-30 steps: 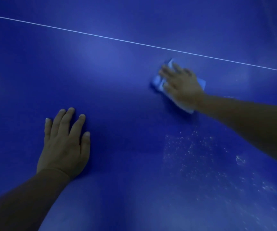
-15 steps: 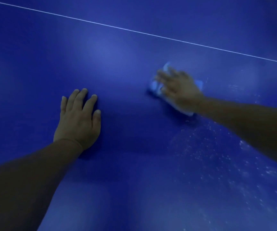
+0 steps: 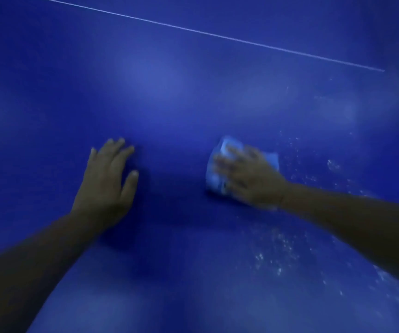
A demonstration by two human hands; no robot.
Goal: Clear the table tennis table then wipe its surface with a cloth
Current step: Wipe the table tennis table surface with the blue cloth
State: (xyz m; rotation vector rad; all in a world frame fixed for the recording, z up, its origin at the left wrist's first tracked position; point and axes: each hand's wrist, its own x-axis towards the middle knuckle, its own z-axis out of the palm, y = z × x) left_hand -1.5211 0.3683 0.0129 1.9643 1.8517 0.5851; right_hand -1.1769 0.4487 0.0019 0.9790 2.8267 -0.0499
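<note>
The blue table tennis table (image 3: 169,92) fills the whole view in dim light. My right hand (image 3: 251,179) presses flat on a folded light blue cloth (image 3: 215,171) at centre right; the hand is blurred and covers most of the cloth. My left hand (image 3: 107,179) lies palm down on the bare table surface, fingers slightly apart, holding nothing, a short way left of the cloth.
A thin white line (image 3: 217,36) crosses the table diagonally at the top. Pale specks and smears (image 3: 280,251) dot the surface to the right of the cloth and under my right forearm.
My right hand has drawn the cloth nearer to me and slightly left, away from the white line. My left hand has shifted forward and to the right on the table.
</note>
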